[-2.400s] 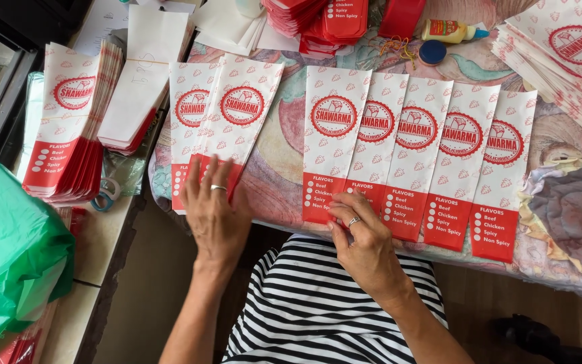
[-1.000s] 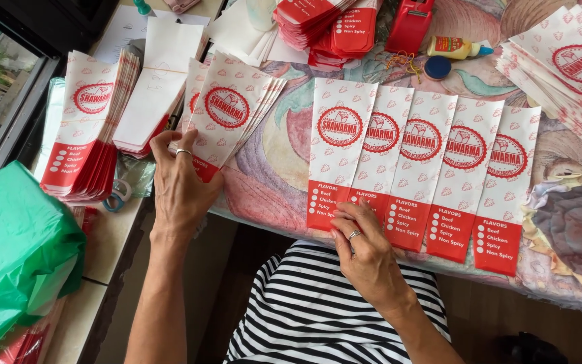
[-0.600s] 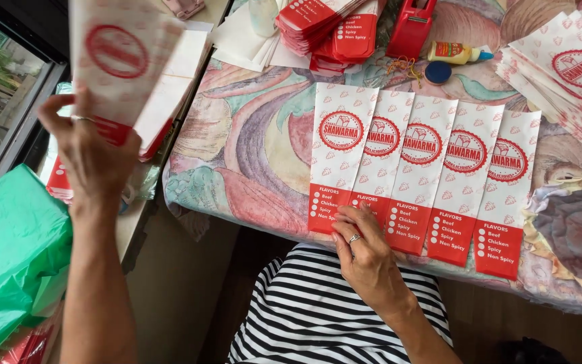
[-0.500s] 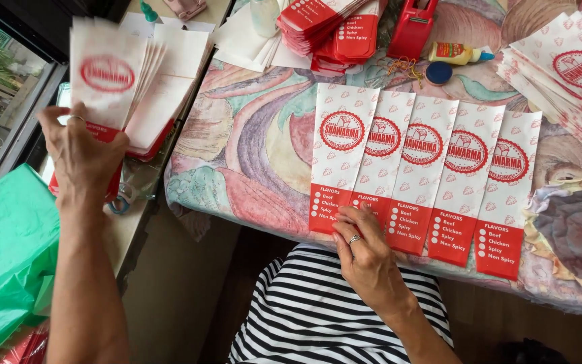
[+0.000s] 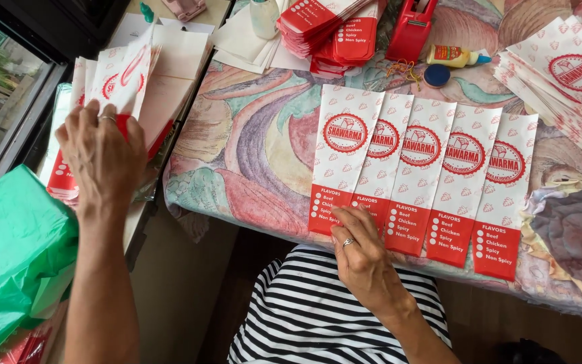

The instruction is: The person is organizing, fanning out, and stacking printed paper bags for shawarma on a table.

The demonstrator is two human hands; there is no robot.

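**One head-worn view, looking steeply down**

The scene is seen from a single camera worn on the head, aimed steeply downward over a striped shirt [image 5: 331, 317] at the near edge of the patterned tablecloth [image 5: 250, 155]. The table is viewed from close range, its far side cut off at the top. No second view is provided, so nothing is shared.

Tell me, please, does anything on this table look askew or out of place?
Nothing is spilled or torn. The glue bottle lies on its side beside a blue cap. The five paper sleeves overhang the table edge under the right hand, and the left hand presses an unevenly fanned stack.
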